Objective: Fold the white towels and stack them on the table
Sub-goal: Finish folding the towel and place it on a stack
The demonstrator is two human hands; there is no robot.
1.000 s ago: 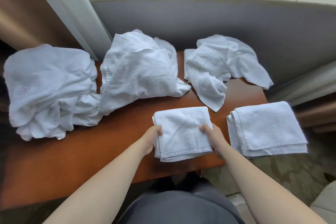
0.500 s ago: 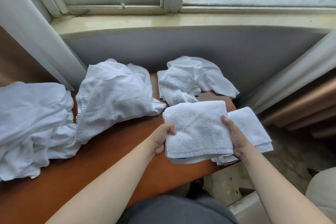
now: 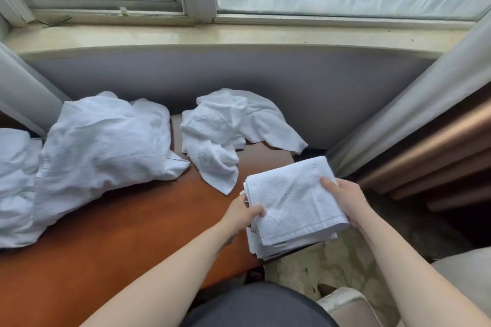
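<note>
A folded white towel (image 3: 295,199) lies on top of the stack of folded towels (image 3: 268,249) at the right end of the brown table (image 3: 138,223). My left hand (image 3: 243,214) grips its left edge, thumb on top. My right hand (image 3: 345,198) holds its right edge, thumb pressed on the top face. Behind them a small crumpled towel (image 3: 223,135) lies at the table's back. A large crumpled towel (image 3: 106,146) sits to the left, and another rumpled pile (image 3: 13,175) lies at the far left edge.
A grey wall (image 3: 265,74) and a window sill (image 3: 239,34) run behind the table. A curtain (image 3: 414,106) hangs at the right beside brown wooden rails (image 3: 438,156). Patterned floor (image 3: 332,268) lies below the table's right end.
Both hands have carried the folded towel from the table's middle to the right and set it over the stack of folded towels. The camera has tilted up and turned right.
</note>
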